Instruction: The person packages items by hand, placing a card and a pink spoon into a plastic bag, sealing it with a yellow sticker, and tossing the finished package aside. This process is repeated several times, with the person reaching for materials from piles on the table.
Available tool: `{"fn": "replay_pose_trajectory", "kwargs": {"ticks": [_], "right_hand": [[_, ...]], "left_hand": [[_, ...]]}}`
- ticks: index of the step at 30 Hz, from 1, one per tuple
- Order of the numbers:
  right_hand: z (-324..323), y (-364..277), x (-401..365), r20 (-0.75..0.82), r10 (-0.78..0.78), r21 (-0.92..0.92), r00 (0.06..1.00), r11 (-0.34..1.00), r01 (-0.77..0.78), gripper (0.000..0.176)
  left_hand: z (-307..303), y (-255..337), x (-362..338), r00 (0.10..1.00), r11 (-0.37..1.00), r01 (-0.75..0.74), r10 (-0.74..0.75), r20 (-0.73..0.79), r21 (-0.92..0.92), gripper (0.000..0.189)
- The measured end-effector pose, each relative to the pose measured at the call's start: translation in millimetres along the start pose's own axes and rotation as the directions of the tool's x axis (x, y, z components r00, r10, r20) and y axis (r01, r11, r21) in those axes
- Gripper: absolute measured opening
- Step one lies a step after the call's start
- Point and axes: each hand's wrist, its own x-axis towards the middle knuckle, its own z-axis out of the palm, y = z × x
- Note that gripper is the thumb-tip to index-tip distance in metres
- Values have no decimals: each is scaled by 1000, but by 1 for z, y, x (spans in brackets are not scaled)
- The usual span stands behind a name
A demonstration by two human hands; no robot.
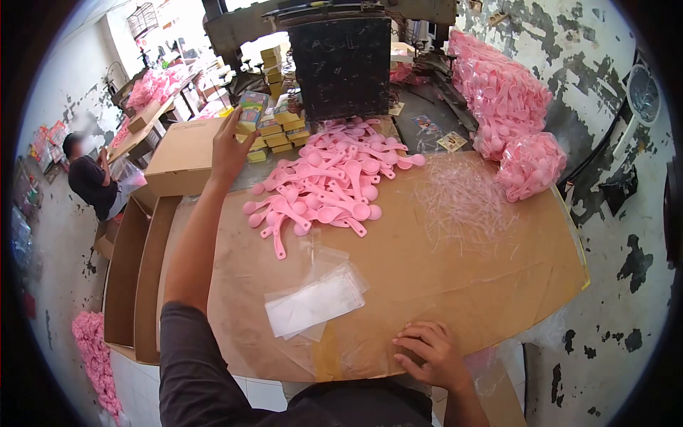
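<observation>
Loose pink plastic scoop spoons [334, 181]: several dozen, one heap just before black machine block [343, 67]; exact count impossible.
Clear bags stuffed with pink spoons [530, 165]: one apart, more stacked right of block, number unclear.
Small colourful cardboard boxes [283, 134]: about a dozen, left of block.
Brown cardboard cartons [183, 153]: at least three, further left.
Flat clear plastic sleeves [313, 299]: one stack, well before block.

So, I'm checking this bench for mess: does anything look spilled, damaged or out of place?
Yes. Pink plastic spoons sprawl in a loose heap across the brown cardboard tabletop, and thin clear plastic strips lie scattered to their right. The white wall paint at right is badly flaked. The clear flat bags lie askew.
</observation>
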Motion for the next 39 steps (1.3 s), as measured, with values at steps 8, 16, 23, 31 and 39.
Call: {"fn": "replay_pose_trajectory", "kwargs": {"ticks": [8, 16, 23, 31, 39], "right_hand": [[10, -42, 18, -246, 37, 293, 969, 955, 38, 40], [65, -112, 59, 16, 75, 796, 997, 603, -58, 87], [66, -86, 36, 150, 340, 662, 928, 663, -350, 83], [27, -49, 40, 106, 40, 48, 994, 998, -45, 88], [30, -39, 38, 168, 88, 275, 982, 952, -132, 104]], "left_hand": [[-110, 122, -124, 949, 949, -315, 315, -7, 18, 83], [-131, 243, -268, 997, 952, -34, 54, 56, -304, 82], [-124, 290, -373, 977, 876, 125, -27, 213, -465, 82], [-137, 260, -317, 936, 975, -33, 107, 334, -219, 86], [-115, 252, -268, 795, 922, 31, 211, 569, -386, 86]]}}
